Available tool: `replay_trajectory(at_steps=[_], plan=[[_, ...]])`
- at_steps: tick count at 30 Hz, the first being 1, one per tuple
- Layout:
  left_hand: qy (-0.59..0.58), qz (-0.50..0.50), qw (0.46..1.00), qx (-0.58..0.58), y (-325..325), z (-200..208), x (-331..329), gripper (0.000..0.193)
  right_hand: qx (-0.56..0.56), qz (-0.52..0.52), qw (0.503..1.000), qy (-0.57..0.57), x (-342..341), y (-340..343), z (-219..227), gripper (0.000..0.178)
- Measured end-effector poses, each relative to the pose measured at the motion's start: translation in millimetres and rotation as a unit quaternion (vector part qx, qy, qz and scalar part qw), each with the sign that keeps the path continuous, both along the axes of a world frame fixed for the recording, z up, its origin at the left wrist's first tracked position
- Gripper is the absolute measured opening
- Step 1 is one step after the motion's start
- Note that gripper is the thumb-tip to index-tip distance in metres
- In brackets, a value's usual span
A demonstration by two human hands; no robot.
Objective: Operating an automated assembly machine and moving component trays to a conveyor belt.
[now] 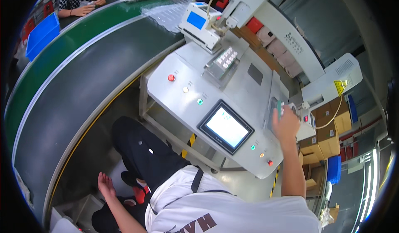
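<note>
My right hand (286,124) reaches over the right end of a pale metal machine table (183,66). Its thumb and fingers close about a thin green piece (279,107) beside the right-hand work station; the rest of that piece is hidden. Down by my knee, my left hand (107,185) hangs empty with its fingers loosely apart. A touch screen (225,126) is set in the tabletop between lit green buttons and red knobs. Toward the far side, a fixture (222,64) holds several small whitish parts in rows, next to a white device with a blue display (196,21).
A green and dark conveyor (95,41) curves along the left, with a blue bin (43,35) and clear plastic trays (168,16). Across it, a person (83,2) works with both hands. A white machine arm (286,33) rises behind the table; cardboard boxes (326,139) are stacked right.
</note>
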State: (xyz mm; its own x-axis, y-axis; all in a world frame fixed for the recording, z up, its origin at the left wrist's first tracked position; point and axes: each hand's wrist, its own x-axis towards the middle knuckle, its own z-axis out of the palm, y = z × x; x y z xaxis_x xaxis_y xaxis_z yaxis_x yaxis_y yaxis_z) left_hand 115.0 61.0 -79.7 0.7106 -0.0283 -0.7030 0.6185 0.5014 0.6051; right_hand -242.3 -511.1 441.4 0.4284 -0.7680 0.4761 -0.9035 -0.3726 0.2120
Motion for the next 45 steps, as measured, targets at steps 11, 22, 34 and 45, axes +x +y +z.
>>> replay_trajectory(at_steps=[11,22,34,45], plan=[[0.013,-0.027,0.999,0.026,8.8,-18.9,-6.3,0.042,0.057,0.320,0.933,0.151,-95.1,60.6,-115.8,0.043],[0.004,-0.044,0.998,0.044,8.9,-8.6,-0.8,0.043,0.013,0.325,0.937,0.123,-103.2,56.2,-130.5,0.036],[-0.007,-0.067,0.995,0.072,4.4,-8.6,-3.4,0.030,-0.012,0.528,0.841,-0.122,50.0,112.7,-117.6,0.019],[0.089,-0.125,0.980,0.130,-5.2,7.2,-33.1,0.023,0.249,0.767,0.572,-0.150,262.3,239.8,-283.2,0.017]])
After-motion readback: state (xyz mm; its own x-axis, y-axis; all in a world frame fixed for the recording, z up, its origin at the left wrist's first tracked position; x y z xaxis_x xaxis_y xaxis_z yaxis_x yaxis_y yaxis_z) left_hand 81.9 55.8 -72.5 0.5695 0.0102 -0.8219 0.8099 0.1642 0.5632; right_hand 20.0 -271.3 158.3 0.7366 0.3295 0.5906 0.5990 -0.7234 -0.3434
